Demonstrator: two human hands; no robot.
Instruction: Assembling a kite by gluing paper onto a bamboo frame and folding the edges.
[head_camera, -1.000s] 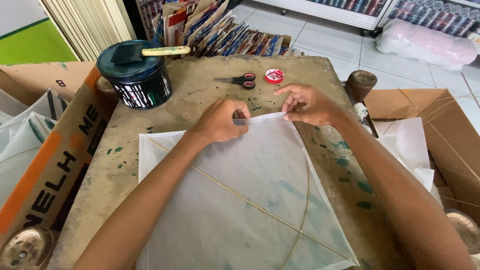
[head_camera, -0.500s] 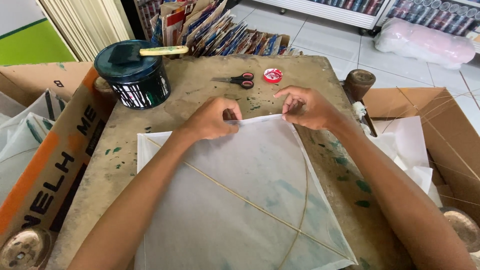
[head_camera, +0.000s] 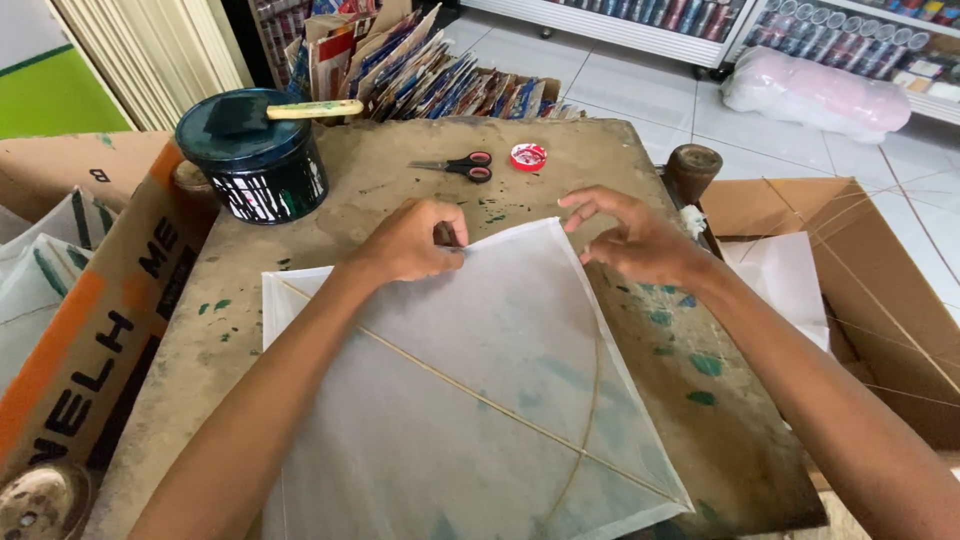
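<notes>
Kite (head_camera: 470, 400): white translucent paper on thin bamboo sticks, lying flat on the stained worktable (head_camera: 400, 190), its far edge nearest the scissors (head_camera: 455, 166) and the red tape roll (head_camera: 528, 156); left hand (head_camera: 410, 243) rests on the far edge of the paper, fingers curled and pinched narrow on the folded border; right hand (head_camera: 640, 240) sits at the far right corner, fingers spread loosely, fingertips just above the paper and holding nothing; half a second earlier this hand was pinched on the top edge close to the left hand, and it has since moved rightward and opened; the left hand has kept its position on the edge; the kite has not shifted; a dark tin (head_camera: 255, 160) with a brush (head_camera: 285, 112) laid across its lid stands at the far left of the table; open cardboard box (head_camera: 850, 290) stands beside the table on the right.
</notes>
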